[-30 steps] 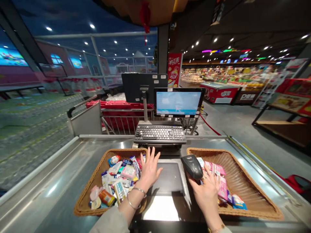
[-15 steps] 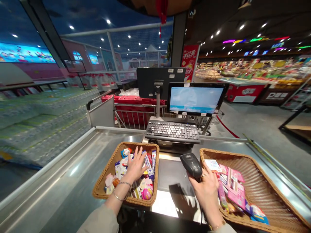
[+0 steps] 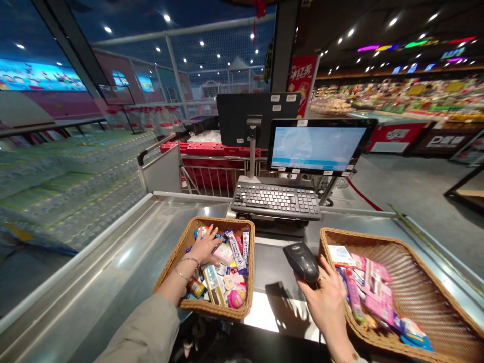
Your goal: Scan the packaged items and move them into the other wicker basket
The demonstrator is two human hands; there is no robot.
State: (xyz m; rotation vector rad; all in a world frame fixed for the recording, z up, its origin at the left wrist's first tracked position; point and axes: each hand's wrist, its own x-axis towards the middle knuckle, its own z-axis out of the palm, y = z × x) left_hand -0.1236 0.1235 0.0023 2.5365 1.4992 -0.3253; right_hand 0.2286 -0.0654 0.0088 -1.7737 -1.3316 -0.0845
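Head view: left hand (image 3: pixel 204 247) loosely open, fingers spread over glossy packets (image 3: pixel 223 254) in woven wicker basket (image 3: pixel 212 308); right hand (image 3: pixel 321 292) clenched around black plastic barcode scanner (image 3: pixel 301 262) over brushed-steel counter (image 3: pixel 113 262).

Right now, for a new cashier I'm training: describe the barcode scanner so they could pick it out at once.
At the stainless-steel checkout counter, start from the black keyboard and look down to the gap between the two wicker baskets. The handheld barcode scanner sits there, gripped in the right hand; its dark, rounded body stands out from the bright packets filling the baskets.
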